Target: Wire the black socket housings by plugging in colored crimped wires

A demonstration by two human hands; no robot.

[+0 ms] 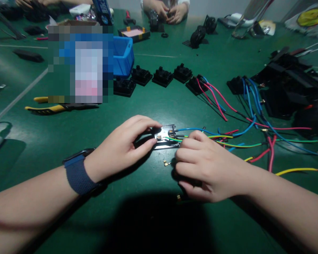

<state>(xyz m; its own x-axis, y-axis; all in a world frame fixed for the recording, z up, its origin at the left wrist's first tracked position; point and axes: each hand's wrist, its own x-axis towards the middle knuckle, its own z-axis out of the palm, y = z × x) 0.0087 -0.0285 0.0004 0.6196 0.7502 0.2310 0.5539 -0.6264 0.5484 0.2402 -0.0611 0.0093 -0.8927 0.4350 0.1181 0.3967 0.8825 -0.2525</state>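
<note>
A small black socket part (166, 143) lies on the green table, with blue, green and yellow wires running from it to the right. My left hand (131, 141) holds its left edge between thumb and fingers. Just right of the part, my right hand (201, 164) has its fingers curled by the green-yellow wire (225, 136); whatever they may hold is hidden. A small brass terminal (165, 163) lies between my hands, and another (178, 197) sits below my right thumb.
Several black socket parts (163, 76) form a row behind my hands, near a blue bin (123, 56). Yellow-handled pliers (50, 108) lie left. Loose wires (271, 151) and black housings (281, 88) occupy the right. Another person's hands (172, 14) are at the far side.
</note>
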